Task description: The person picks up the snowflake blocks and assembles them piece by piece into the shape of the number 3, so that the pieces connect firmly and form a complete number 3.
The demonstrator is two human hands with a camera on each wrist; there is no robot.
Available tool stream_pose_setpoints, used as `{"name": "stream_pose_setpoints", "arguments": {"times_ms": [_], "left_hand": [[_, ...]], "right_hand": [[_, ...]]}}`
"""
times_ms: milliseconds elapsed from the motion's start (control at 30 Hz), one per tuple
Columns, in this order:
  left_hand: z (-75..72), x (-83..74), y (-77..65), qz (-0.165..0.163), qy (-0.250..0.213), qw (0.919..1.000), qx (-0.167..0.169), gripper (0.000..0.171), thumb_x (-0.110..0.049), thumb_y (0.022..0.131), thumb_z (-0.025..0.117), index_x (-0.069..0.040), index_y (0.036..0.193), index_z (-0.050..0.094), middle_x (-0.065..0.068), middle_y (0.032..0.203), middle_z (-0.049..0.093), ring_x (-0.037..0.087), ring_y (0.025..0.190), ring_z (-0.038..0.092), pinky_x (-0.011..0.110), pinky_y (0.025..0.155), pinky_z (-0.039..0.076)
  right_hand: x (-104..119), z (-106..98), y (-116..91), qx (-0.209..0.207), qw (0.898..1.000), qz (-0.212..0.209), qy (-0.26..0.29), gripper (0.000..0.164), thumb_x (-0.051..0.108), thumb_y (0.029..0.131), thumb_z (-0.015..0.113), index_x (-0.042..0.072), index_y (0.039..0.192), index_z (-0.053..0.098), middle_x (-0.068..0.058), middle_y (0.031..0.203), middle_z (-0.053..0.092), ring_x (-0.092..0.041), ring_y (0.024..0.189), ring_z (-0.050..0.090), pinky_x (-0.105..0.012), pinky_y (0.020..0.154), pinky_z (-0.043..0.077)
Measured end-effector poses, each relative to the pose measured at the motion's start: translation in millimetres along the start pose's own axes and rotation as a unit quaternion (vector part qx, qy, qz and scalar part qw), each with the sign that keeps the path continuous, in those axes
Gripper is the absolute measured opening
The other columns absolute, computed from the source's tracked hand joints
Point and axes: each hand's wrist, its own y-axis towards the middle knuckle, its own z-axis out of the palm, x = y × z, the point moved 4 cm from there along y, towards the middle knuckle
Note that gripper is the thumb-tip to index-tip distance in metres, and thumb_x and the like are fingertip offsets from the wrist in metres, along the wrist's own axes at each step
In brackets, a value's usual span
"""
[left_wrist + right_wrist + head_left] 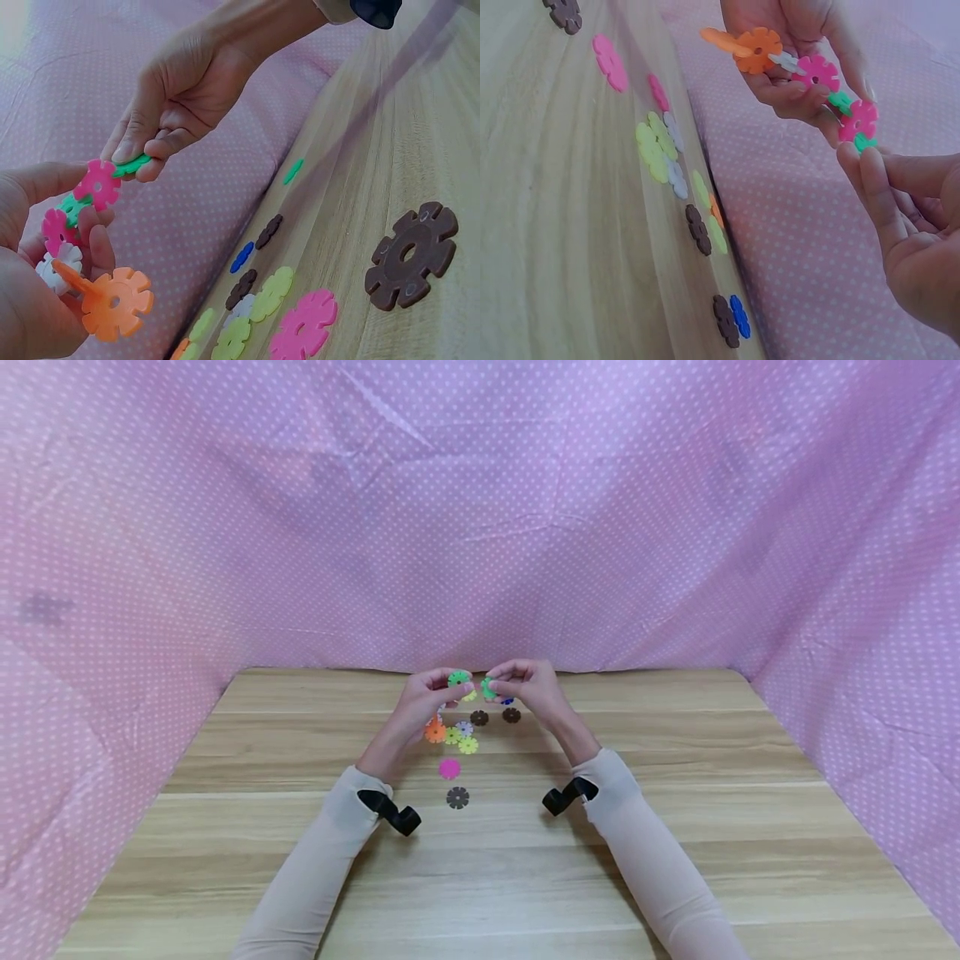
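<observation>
My left hand (416,706) holds a chain of notched plastic discs above the table's far side. In the left wrist view the chain runs from an orange disc (118,304) through a white disc (49,271), a pink disc (55,229) and a green disc (73,210) to another pink disc (94,178). A second orange disc (724,41) juts from the chain's end. Between thumb and fingers, my right hand (536,689) pinches a green disc (131,166) edge-on against the end pink disc. Whether their slots interlock I cannot tell.
Loose notched discs lie on the wooden table (675,860) below the hands: yellow discs (468,745), an orange disc (435,732), a pink disc (449,768), brown discs (457,797), a blue disc (241,257) and others. Pink dotted cloth (480,527) hangs behind the table and at both sides.
</observation>
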Motion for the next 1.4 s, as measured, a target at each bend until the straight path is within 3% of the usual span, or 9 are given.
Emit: {"name": "stream_pose_setpoints", "arguments": {"times_ms": [233,367,533,833,933,1133,1267,1400], "left_hand": [[1.6,-1.1,0.5,0.019,-0.018,0.9996,-0.013,0.031,-0.010,0.092,0.074,0.004,0.120,0.067,-0.007,0.089,0.068,0.007,0.079,0.059,0.020,0.076,0.055],[1.6,-0.9,0.0,0.023,-0.020,0.9994,-0.016,0.031,-0.010,0.092,0.073,0.004,0.120,0.067,-0.007,0.090,0.069,0.007,0.080,0.059,0.019,0.075,0.054],[1.6,-0.5,-1.5,0.024,-0.012,0.9994,-0.020,0.032,-0.012,0.093,0.074,0.002,0.121,0.067,-0.008,0.092,0.068,0.008,0.083,0.059,0.019,0.076,0.054],[2.0,-1.5,-2.0,0.033,-0.014,0.9986,-0.038,0.033,-0.011,0.093,0.073,0.004,0.122,0.067,-0.006,0.094,0.071,0.008,0.087,0.063,0.021,0.080,0.056],[2.5,-1.6,-1.6,0.035,-0.009,0.9986,-0.038,0.033,-0.012,0.093,0.074,0.004,0.121,0.067,-0.007,0.093,0.070,0.009,0.086,0.063,0.022,0.080,0.057],[3.8,-4.2,-2.1,0.043,-0.017,0.9983,-0.036,0.033,-0.011,0.093,0.073,0.006,0.121,0.067,-0.006,0.093,0.070,0.009,0.086,0.063,0.018,0.077,0.056],[4.9,-4.1,-1.7,0.036,-0.027,0.9986,-0.029,0.035,-0.011,0.094,0.072,0.006,0.124,0.064,-0.005,0.096,0.068,0.010,0.088,0.062,0.018,0.077,0.057],[5.6,0.2,-0.9,0.011,-0.023,0.9994,-0.024,0.035,-0.015,0.095,0.071,0.002,0.126,0.063,-0.005,0.099,0.066,0.016,0.092,0.062,0.029,0.087,0.059]], "right_hand": [[0.1,1.2,-0.2,-0.016,1.000,-0.016,0.018,0.020,-0.007,0.089,0.071,-0.016,0.107,0.067,-0.001,0.082,0.076,-0.010,0.070,0.073,-0.049,0.081,0.062],[-0.2,2.4,-0.7,-0.023,0.999,-0.019,0.024,0.020,-0.007,0.089,0.071,-0.016,0.107,0.067,0.001,0.081,0.075,-0.011,0.069,0.073,-0.042,0.078,0.064],[-1.3,3.8,-1.1,-0.037,0.999,-0.022,0.030,0.020,-0.008,0.089,0.071,-0.016,0.107,0.067,0.001,0.081,0.075,-0.017,0.070,0.074,-0.044,0.079,0.063],[-3.0,7.9,-1.7,-0.063,0.996,-0.024,0.056,0.021,-0.010,0.088,0.071,-0.018,0.107,0.066,0.002,0.079,0.074,-0.018,0.070,0.075,-0.024,0.068,0.063],[-3.1,8.6,-1.6,-0.066,0.996,-0.029,0.046,0.020,-0.010,0.088,0.071,-0.018,0.106,0.066,0.003,0.079,0.074,-0.015,0.068,0.074,-0.025,0.069,0.063],[-4.0,8.4,-0.6,-0.068,0.997,-0.030,0.032,0.020,-0.008,0.088,0.072,-0.015,0.106,0.068,0.001,0.082,0.074,-0.018,0.071,0.074,-0.045,0.079,0.063],[-5.2,7.8,0.2,-0.071,0.997,-0.027,0.035,0.021,-0.005,0.089,0.072,-0.014,0.108,0.068,0.002,0.082,0.074,-0.018,0.072,0.074,-0.043,0.077,0.064],[-7.4,8.1,0.8,-0.067,0.997,-0.013,0.039,0.022,-0.005,0.090,0.071,-0.013,0.110,0.068,0.001,0.085,0.075,-0.012,0.071,0.073,-0.042,0.079,0.064]]}}
